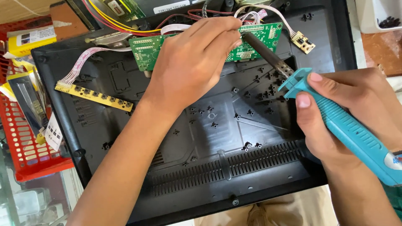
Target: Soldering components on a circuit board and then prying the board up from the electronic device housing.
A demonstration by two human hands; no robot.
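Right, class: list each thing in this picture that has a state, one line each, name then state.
Left hand: fingers pinched at the green board's edge.
Right hand: gripping the soldering iron.
Soldering iron: held, tip at the green board.
Green board: loose on the shell, wired.
Yellow strip board: lying flat, ribbon cable attached.
Black shell: open, inside facing up.
Red basket: holding packets.

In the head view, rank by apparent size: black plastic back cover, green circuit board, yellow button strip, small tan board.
1. Black plastic back cover
2. Green circuit board, partly hidden by the left hand
3. Yellow button strip
4. Small tan board
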